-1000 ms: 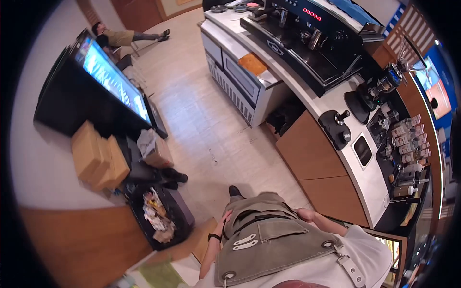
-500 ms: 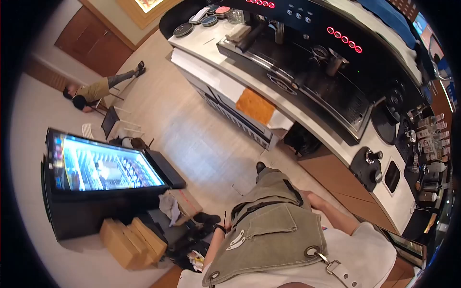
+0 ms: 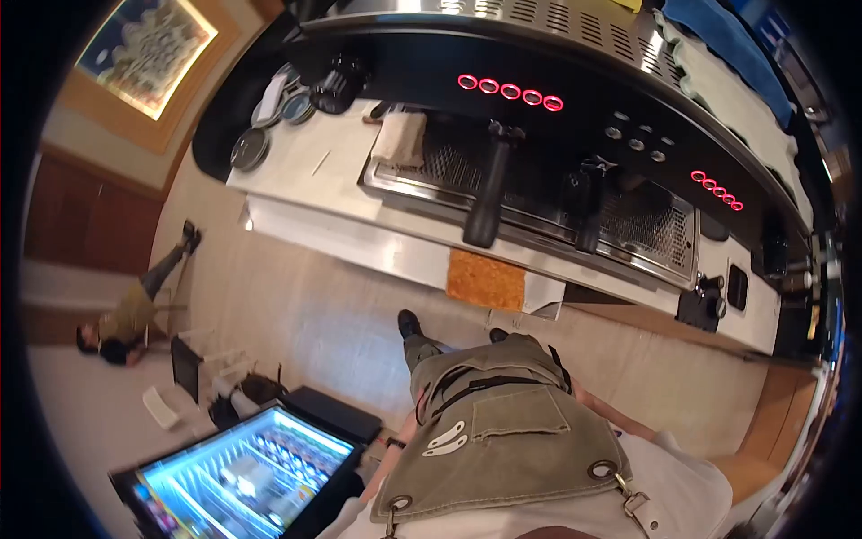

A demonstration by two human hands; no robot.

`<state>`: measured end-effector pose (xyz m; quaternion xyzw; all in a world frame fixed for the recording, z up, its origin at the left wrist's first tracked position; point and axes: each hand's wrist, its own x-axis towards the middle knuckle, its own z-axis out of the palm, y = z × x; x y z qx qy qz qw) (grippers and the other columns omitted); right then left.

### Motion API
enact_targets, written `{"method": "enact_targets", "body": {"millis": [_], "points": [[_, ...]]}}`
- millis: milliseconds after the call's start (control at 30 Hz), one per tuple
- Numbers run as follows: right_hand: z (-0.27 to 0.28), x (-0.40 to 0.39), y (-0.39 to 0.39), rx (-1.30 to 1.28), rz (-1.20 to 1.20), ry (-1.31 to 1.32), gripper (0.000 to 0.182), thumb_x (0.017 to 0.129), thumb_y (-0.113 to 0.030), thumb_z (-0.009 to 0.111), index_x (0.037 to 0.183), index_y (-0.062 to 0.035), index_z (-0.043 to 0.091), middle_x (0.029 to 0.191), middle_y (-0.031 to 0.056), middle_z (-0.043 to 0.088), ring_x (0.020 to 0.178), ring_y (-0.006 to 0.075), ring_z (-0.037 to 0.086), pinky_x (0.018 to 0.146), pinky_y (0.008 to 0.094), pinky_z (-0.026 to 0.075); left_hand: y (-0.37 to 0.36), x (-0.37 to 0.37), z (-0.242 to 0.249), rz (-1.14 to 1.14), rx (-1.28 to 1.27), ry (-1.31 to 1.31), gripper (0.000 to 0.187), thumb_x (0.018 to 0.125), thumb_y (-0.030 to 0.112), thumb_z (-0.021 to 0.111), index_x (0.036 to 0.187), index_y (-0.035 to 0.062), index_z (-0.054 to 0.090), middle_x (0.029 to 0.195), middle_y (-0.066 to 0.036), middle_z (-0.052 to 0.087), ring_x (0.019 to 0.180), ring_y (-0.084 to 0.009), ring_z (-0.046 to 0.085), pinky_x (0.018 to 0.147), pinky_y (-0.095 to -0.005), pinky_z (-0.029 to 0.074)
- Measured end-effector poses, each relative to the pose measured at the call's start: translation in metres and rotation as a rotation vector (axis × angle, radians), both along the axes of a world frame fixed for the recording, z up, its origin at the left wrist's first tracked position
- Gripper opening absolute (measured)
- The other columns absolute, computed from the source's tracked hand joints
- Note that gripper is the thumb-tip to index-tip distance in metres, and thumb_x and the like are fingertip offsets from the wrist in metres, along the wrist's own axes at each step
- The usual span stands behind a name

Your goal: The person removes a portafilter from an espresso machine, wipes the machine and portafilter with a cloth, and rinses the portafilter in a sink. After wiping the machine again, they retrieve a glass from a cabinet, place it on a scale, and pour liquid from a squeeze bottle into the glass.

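Note:
Both of my arms hang at the sides of the olive apron (image 3: 494, 440). A forearm shows at the apron's left edge with a dark band at the wrist, and the other forearm shows at its right edge. The apron's sides hide both hands, so their fingers cannot be seen. In front stands a black espresso machine (image 3: 557, 148) with red-lit buttons. Two portafilters, a nearer one (image 3: 488, 202) and another (image 3: 588, 211), are fitted in it with handles pointing toward me. A folded cloth (image 3: 400, 139) lies at the drip tray's left end.
An orange-brown mat (image 3: 486, 279) is at the counter's front edge. Small dishes (image 3: 250, 148) sit on the counter's left end, and a dark phone-like device (image 3: 737, 286) on its right. At lower left are a lit display fridge (image 3: 242, 476) and a seated person (image 3: 130, 319).
The view has turned and moved closer to the espresso machine, which now fills more of the upper frame. The boxes by the fridge have left view. Both wrists have slipped further behind the apron.

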<state>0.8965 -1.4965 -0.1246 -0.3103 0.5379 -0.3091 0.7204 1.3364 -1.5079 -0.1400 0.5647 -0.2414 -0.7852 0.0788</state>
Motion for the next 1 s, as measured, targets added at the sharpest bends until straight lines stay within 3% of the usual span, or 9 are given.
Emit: {"method": "enact_targets", "body": {"millis": [67,167,233,333,400,500,533,667,1000], "points": [[0.024,0.044,-0.002,0.445,-0.232,-0.119,0.056,0.106,-0.046,0.047,0.143,-0.0044,0.054,0.142,0.0076,0.059,0.125,0.0208,0.058,0.108,0.0364,0.045,-0.047,0.05,0.011,-0.058,0.053,0.006,0.053,0.103,0.042,0.055,0.143,0.007,0.053,0.103,-0.011,0.071,0.094,-0.02,0.068,0.092,-0.038,0.052],[0.02,0.041,-0.01,0.141,0.001,0.116,0.047,0.104,-0.041,0.052,0.13,-0.0057,0.068,0.13,0.0064,0.068,0.118,0.0192,0.063,0.106,0.0353,0.045,-0.125,0.135,0.028,0.049,0.066,-0.007,0.052,0.103,0.042,0.055,0.143,0.0075,0.054,0.1,-0.011,0.072,0.091,-0.0198,0.069,0.09,-0.0381,0.054],[0.113,0.073,-0.117,0.027,-0.163,0.462,0.045,0.104,-0.039,0.054,0.122,-0.0023,0.072,0.119,0.0096,0.073,0.113,0.0206,0.067,0.105,0.0367,0.047,-0.181,0.174,0.014,0.271,-0.096,0.032,0.047,0.103,0.037,0.056,0.137,0.0035,0.057,0.083,-0.008,0.069,0.074,-0.0181,0.067,0.077,-0.0349,0.055],[0.178,0.111,-0.247,-0.391,-0.555,-0.17,0.056,0.111,-0.041,0.037,0.144,0.0029,0.05,0.142,0.022,0.057,0.121,0.0293,0.064,0.103,0.0451,0.051,-0.271,0.19,-0.025,0.172,-0.343,-0.039,0.038,0.103,0.032,0.057,0.123,0.0005,0.064,0.061,-0.004,0.06,0.05,-0.0141,0.058,0.054,-0.0292,0.051],[0.237,0.144,-0.304,-0.295,-0.567,-0.37,0.036,0.109,-0.03,0.047,0.13,-0.0031,0.06,0.111,0.0142,0.07,0.095,0.0212,0.071,0.081,0.0384,0.058,-0.319,0.181,-0.023,0.012,-0.45,-0.087,0.035,0.103,0.032,0.058,0.117,0.0018,0.067,0.058,-0.003,0.057,0.046,-0.0121,0.054,0.047,-0.0274,0.047],[0.184,0.115,-0.324,-0.388,-0.443,-0.722,0.002,0.101,-0.013,0.061,0.102,-0.0117,0.059,0.076,0.0018,0.059,0.062,0.0126,0.059,0.057,0.0321,0.052,-0.354,0.159,-0.004,-0.157,-0.563,-0.085,0.032,0.103,0.033,0.059,0.114,0.0039,0.069,0.058,-0.002,0.057,0.046,-0.0098,0.052,0.044,-0.0259,0.042],[0.208,0.155,-0.335,-0.287,-0.717,-0.431,0.021,0.094,-0.004,0.066,0.088,-0.0174,0.051,0.063,-0.0054,0.042,0.05,0.0072,0.043,0.045,0.0297,0.04,-0.361,0.153,-0.014,-0.178,-0.602,-0.083,0.032,0.103,0.033,0.059,0.114,0.0045,0.069,0.058,-0.002,0.057,0.046,-0.0093,0.052,0.043,-0.0257,0.041],[0.198,0.238,-0.418,-0.531,-1.286,-0.45,0.017,0.09,-0.002,0.065,0.09,-0.012,0.051,0.065,-0.0018,0.044,0.051,0.0115,0.046,0.048,0.0305,0.043,-0.358,0.146,-0.034,-0.249,-0.64,-0.058,0.031,0.103,0.034,0.06,0.112,0.0065,0.07,0.059,-0.001,0.058,0.046,-0.0084,0.051,0.042,-0.0248,0.038],[0.147,0.257,-0.406,-0.462,-1.285,-0.446,0.023,0.088,0.003,0.063,0.084,-0.0122,0.046,0.062,0.0001,0.045,0.05,0.0132,0.049,0.048,0.0322,0.044,-0.34,0.205,-0.099,-0.363,-0.48,-0.1,0.03,0.1,0.032,0.065,0.113,0.0055,0.067,0.073,-0.006,0.068,0.053,-0.0112,0.058,0.043,-0.0254,0.045]]}}
